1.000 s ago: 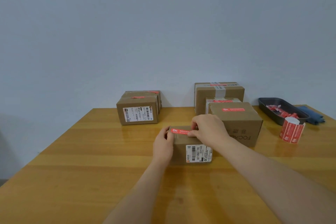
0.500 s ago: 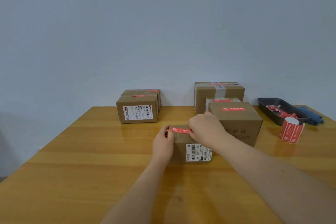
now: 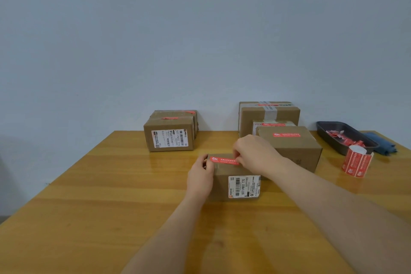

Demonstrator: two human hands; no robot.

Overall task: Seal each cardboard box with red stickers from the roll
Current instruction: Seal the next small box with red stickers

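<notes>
A small cardboard box (image 3: 224, 181) with a white barcode label stands mid-table. A red sticker (image 3: 223, 160) lies along its top front edge. My left hand (image 3: 200, 177) grips the box's left end, thumb near the sticker's left tip. My right hand (image 3: 255, 153) is over the box's right top, its curled fingers on the sticker's right end, which they hide. The roll of red stickers (image 3: 357, 161) stands upright at the right, away from both hands.
A larger box (image 3: 293, 147) with a red sticker stands just behind my right hand, two more boxes (image 3: 269, 115) behind it. Two stickered boxes (image 3: 170, 133) sit at the back left. A dark tray (image 3: 333, 134) of red scraps and a blue cloth (image 3: 382, 144) lie far right.
My right hand has slid a little leftward along the sticker on the box top. The left hand and the box have stayed put.
</notes>
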